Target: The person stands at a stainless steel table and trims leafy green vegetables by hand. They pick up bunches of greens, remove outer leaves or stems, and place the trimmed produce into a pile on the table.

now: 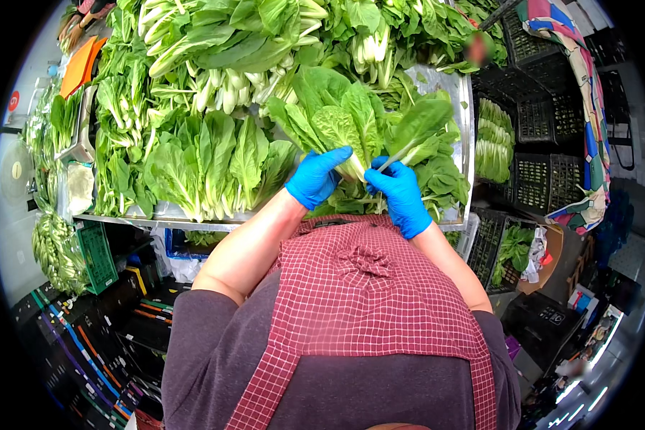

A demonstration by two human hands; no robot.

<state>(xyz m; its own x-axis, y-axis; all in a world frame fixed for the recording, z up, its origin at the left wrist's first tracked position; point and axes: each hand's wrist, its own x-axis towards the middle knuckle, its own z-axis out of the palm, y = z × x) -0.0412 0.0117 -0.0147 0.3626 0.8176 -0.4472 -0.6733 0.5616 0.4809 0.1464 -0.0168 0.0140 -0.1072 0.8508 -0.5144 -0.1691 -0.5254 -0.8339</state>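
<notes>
Both hands wear blue gloves and meet above the near edge of a metal table. My left hand point(317, 174) is closed around the stem end of a leafy green head point(336, 123), its leaves fanned away from me. Between the fingers of my right hand point(398, 191) are the pale stalks of some loose green leaves point(422, 126), close beside the head's base. Left of my hands stands a row of leafy greens point(220, 166), stems toward me. Farther off lies a large heap of greens with white stalks point(236, 37).
The metal table's rim point(467, 145) runs along the right. Beyond it, black plastic crates point(540, 174) stand stacked, one holding packed greens point(494, 142). A green crate point(97, 258) and bagged vegetables point(56, 252) are at left. Another person's hands point(75, 29) show at upper left.
</notes>
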